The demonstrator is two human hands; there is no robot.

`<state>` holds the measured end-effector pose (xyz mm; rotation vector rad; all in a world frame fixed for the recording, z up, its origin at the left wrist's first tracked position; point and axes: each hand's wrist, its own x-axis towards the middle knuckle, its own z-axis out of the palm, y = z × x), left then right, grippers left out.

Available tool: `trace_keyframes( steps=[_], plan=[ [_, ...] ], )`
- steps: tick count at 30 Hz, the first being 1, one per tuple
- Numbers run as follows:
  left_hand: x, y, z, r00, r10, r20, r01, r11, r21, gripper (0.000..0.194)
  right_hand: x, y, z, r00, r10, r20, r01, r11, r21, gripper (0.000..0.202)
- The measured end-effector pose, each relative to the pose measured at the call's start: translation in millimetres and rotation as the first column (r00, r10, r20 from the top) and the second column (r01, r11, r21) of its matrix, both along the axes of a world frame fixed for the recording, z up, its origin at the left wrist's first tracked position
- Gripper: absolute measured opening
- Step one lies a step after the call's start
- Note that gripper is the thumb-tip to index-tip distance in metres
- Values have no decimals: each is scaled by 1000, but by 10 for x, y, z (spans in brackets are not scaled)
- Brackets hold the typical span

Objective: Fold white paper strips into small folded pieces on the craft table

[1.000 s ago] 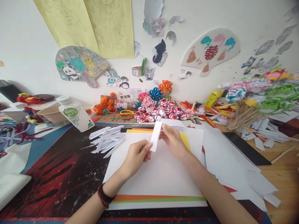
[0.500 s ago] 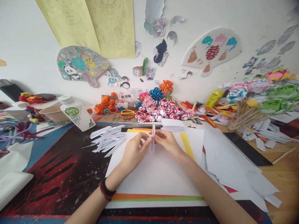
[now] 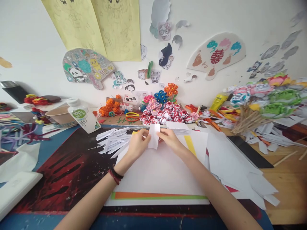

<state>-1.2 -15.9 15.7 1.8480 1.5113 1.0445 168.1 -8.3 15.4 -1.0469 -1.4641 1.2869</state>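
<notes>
A small white paper strip [image 3: 153,136] is held upright between my two hands, its broad face toward me. My left hand [image 3: 139,143] pinches its left edge between thumb and fingers. On the opposite edge, my right hand [image 3: 169,139] grips it the same way. Beneath both hands lies a large white sheet [image 3: 160,172] on top of orange and green paper. Left of my left hand is a pile of folded white paper strips [image 3: 114,139]. A stack of white paper pieces [image 3: 177,127] sits just behind my right hand.
At the back are red-and-white paper flowers [image 3: 171,113]. A white bottle [image 3: 83,115] stands at the left rear, near a paper bowl [image 3: 59,116]. Loose white sheets [image 3: 235,159] and a black flat object [image 3: 249,151] lie to the right. A white box [image 3: 19,191] is at the left edge.
The paper strip was narrow, seen edge-on or folded; now its wide face shows. My hands have moved slightly apart, still holding it. The camera view has shifted a little.
</notes>
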Motion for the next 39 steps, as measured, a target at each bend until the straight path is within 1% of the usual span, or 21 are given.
trace_keyframes(
  steps=[2, 4, 6, 9, 11, 13, 17, 20, 24, 30, 35, 39],
  plan=[
    [-10, 93, 30, 999, 40, -3, -40, 999, 33, 16, -49, 89, 32, 998, -5, 66, 5, 1000, 0, 20],
    [-18, 190, 25, 997, 73, 9, -74, 995, 64, 18, -99, 171, 30, 997, 3, 79, -3, 1000, 3, 18],
    [-26, 267, -18, 995, 100, 28, -102, 991, 84, 22, -137, 228, -20, 997, -6, 76, 5, 1000, 11, 19],
    [-36, 319, -109, 993, 108, 42, -111, 990, 92, 23, -159, 249, -144, 996, -42, 76, 40, 999, 32, 23],
    [-37, 318, -152, 993, 108, 44, -112, 990, 88, 23, -152, 225, -213, 995, -57, 77, 54, 997, 48, 24],
    [-31, 304, -168, 992, 115, 43, -119, 989, 87, 23, -140, 192, -247, 994, -69, 88, 64, 996, 57, 23],
    [-4, 278, -154, 990, 138, 34, -141, 984, 106, 18, -125, 157, -249, 988, -84, 129, 81, 996, 29, 19],
    [12, 262, -155, 992, 125, 22, -127, 980, 151, 16, -115, 166, -255, 989, -88, 121, 89, 996, -2, 22],
    [24, 227, -168, 995, 104, 3, -103, 977, 184, 15, -97, 177, -281, 988, -106, 108, 104, 994, 23, 27],
    [31, 166, -144, 988, 149, -32, -136, 957, 255, 18, -112, 161, -303, 989, -126, 82, 121, 991, 56, 28],
    [32, 114, -121, 968, 199, -152, -132, 922, 363, 18, -136, 140, -302, 992, -122, 30, 120, 992, 49, 28],
    [20, 85, -108, 947, 181, -267, -50, 900, 432, 25, -141, 135, -306, 991, -130, 31, 127, 989, 81, 27]
  ],
)
